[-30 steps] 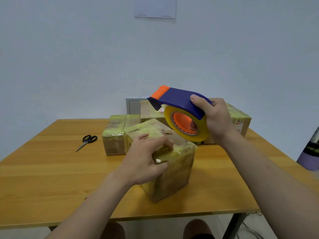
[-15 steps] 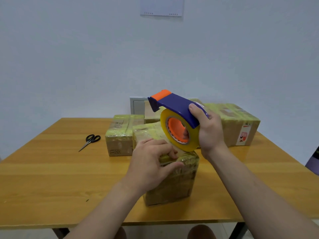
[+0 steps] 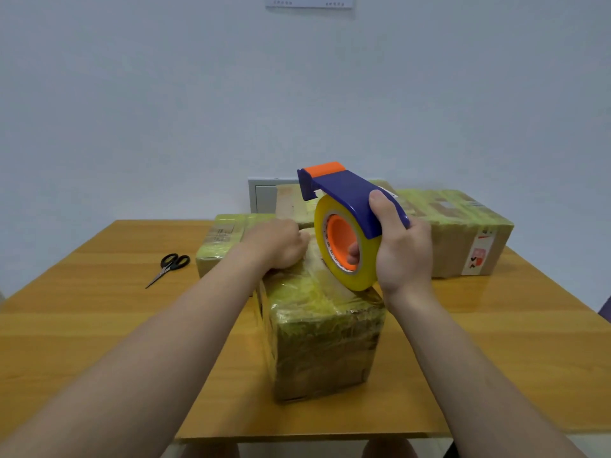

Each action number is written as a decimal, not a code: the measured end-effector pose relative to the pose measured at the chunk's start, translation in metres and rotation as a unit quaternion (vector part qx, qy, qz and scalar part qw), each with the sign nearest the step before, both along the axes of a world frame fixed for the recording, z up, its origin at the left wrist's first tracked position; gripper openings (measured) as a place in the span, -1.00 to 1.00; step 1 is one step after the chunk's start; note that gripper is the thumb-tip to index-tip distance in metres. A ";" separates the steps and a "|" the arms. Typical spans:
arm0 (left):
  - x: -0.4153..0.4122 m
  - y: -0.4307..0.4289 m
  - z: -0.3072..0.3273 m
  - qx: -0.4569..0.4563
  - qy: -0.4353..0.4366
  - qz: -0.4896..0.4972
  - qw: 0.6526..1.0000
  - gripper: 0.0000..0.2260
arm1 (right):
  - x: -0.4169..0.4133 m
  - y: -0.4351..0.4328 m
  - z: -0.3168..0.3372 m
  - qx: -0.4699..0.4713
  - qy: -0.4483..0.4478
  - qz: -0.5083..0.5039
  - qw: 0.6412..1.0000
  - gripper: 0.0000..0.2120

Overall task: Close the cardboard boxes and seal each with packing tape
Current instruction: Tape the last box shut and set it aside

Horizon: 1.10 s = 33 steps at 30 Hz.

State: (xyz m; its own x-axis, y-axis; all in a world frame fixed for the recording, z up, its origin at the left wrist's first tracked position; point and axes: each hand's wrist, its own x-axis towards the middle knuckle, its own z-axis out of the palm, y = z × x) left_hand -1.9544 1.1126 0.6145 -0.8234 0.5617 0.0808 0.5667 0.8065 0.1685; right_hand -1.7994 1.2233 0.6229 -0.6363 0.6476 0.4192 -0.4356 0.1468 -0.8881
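Observation:
A cardboard box (image 3: 322, 338) wrapped in yellowish tape stands on the wooden table (image 3: 99, 325) in front of me. My right hand (image 3: 401, 249) grips a blue and orange tape dispenser (image 3: 347, 226) with a yellow roll, held just above the box's top right edge. A finger reaches into the orange core. My left hand (image 3: 276, 247) rests on the far part of the box top, fingers curled down onto it. A clear strip of tape runs from the roll along the top.
Black scissors (image 3: 170, 264) lie on the table at the left. A small taped box (image 3: 221, 242) sits behind my left hand. A long taped box (image 3: 463, 236) stands at the back right, a plain one (image 3: 294, 203) behind the dispenser. The table's front edge is close.
My left hand slid from the box's near top edge toward its far side. The dispenser tilted more upright and dropped onto the box's right top edge. The view moved closer.

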 end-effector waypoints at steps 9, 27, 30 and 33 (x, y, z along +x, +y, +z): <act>-0.020 0.021 -0.015 -0.089 0.094 -0.028 0.991 -0.59 | -0.005 -0.001 -0.003 0.017 -0.012 0.012 1.000 -0.51; 0.092 -0.033 0.000 -0.121 -0.066 -0.118 0.983 -0.10 | 0.000 -0.003 -0.008 -0.017 0.012 0.002 1.000 -0.67; 0.126 -0.042 -0.004 -0.125 -0.018 -0.107 0.986 0.06 | -0.002 -0.011 -0.008 0.013 0.015 -0.001 1.000 -0.69; 0.129 -0.040 -0.009 -0.126 0.048 -0.096 0.986 -0.05 | -0.003 -0.016 -0.008 0.032 0.015 -0.011 0.999 -0.68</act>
State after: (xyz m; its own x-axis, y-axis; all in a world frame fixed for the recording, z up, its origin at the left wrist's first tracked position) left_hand -1.8256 1.0727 0.6055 -0.6945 0.7194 -0.0083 0.7173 0.6914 -0.0861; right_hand -1.8025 1.2072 0.6145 -0.6086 0.6321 0.4796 -0.4584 0.2133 -0.8628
